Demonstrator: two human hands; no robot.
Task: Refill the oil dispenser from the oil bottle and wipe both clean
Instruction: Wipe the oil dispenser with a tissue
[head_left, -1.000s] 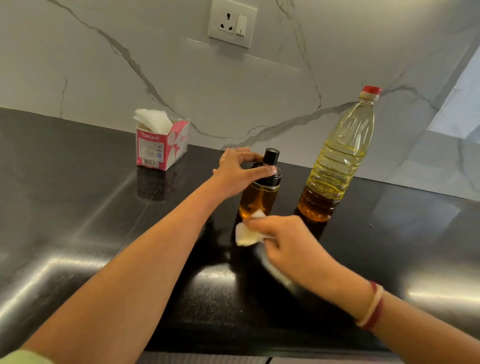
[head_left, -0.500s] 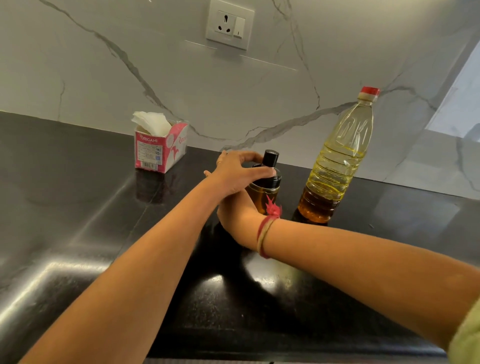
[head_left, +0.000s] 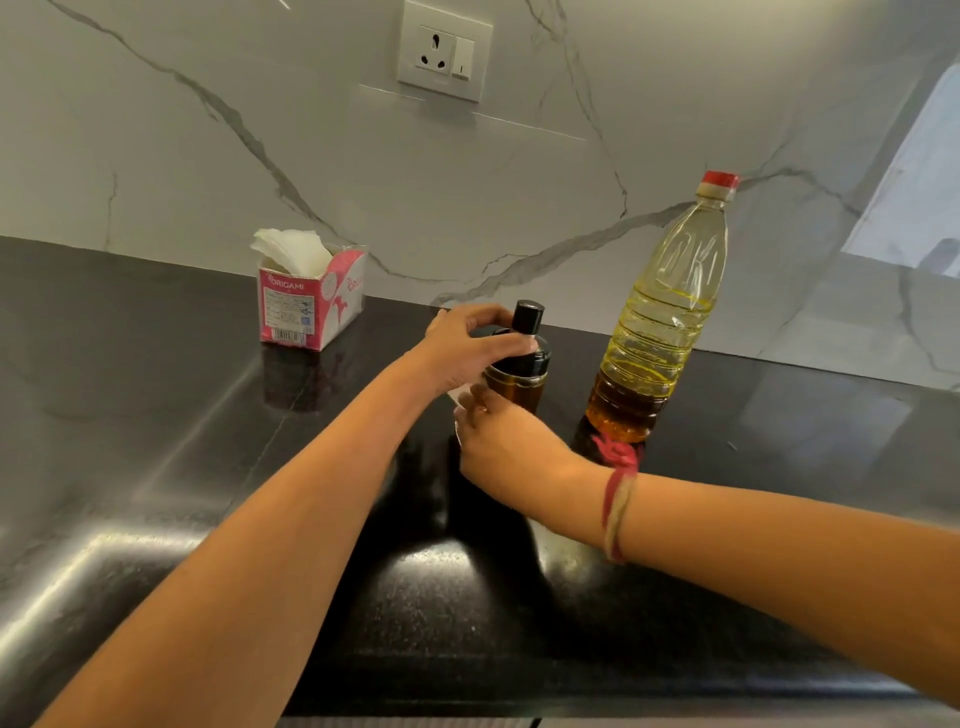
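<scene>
Head view: I see the oil dispenser (head_left: 524, 364) upright, its long axis vertical and its black spout cap pointing up. The oil bottle (head_left: 657, 322) stands upright just beside it at 3 o'clock, red cap up. Both sit on a glossy black counter (head_left: 156, 467) below a white veined marble wall (head_left: 208, 171) with a socket (head_left: 444, 49) at 12 o'clock. A pink tissue box (head_left: 311, 304) stands at 10 o'clock. The left hand (head_left: 462, 348) grips the dispenser's black collar from 9 o'clock. The right hand (head_left: 509, 452), fingers curled, presses a tissue (head_left: 457, 397) against the glass at 7 o'clock; only a sliver shows.
</scene>
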